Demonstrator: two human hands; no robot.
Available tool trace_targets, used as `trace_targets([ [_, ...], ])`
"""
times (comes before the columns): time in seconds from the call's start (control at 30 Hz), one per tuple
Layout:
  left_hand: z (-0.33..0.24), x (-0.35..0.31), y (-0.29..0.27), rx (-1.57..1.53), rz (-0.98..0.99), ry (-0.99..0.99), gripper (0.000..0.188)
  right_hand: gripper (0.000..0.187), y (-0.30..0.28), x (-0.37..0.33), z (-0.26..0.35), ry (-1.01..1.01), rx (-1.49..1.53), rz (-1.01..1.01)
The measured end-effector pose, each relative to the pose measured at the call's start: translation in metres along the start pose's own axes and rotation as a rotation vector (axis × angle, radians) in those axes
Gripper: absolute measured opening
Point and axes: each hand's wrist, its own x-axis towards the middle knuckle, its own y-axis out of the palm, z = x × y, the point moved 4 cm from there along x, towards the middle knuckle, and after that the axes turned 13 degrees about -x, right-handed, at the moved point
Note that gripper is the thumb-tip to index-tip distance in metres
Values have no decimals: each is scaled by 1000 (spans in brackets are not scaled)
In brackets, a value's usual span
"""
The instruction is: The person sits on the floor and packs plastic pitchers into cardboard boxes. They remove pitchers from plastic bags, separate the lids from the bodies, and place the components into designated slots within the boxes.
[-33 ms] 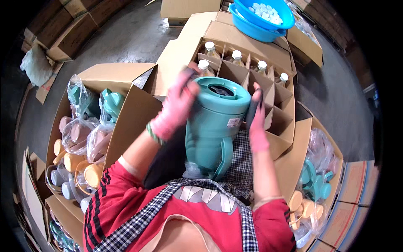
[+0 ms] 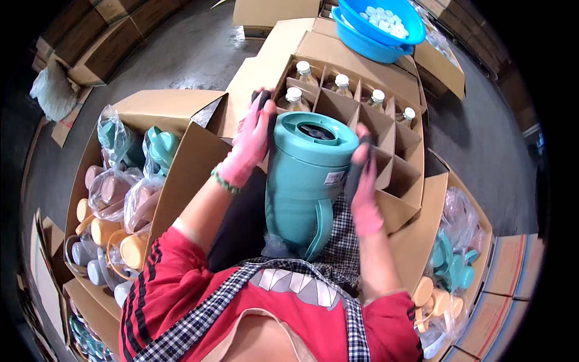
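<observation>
Teal jug (image 2: 307, 181) upright in the lap, centre near, handle toward the person. Left hand (image 2: 250, 145) in a pink glove wraps the jug's upper left side, fingers closed round the rim area; right hand (image 2: 363, 181), also gloved, presses flat on the right wall, fingers partly curled. Just beyond: divided carton (image 2: 386, 130), far cells hold capped bottles (image 2: 342, 84), near cells empty. Blue basin (image 2: 377, 27) of white caps sits at far right. Left box (image 2: 181, 175) holds bagged cups and jugs; right box (image 2: 431, 235) bagged lids. Carton flaps crowd both elbows; bare floor (image 2: 181, 54) far left.
</observation>
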Motion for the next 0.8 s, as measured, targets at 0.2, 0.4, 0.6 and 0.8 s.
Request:
trace_targets([
  [0.2, -63, -70, 69, 534, 509, 442, 52, 57, -21, 41, -93, 315, 209, 63],
  [0.4, -15, -33, 34, 477, 144, 326, 52, 61, 3, 24, -46, 143, 391, 149],
  [0.6, -8, -22, 10, 157, 11, -86, 47, 57, 9, 14, -18, -43, 56, 101],
  [0.8, -31, -36, 23, 517, 139, 434, 44, 55, -3, 25, -26, -61, 12, -125],
])
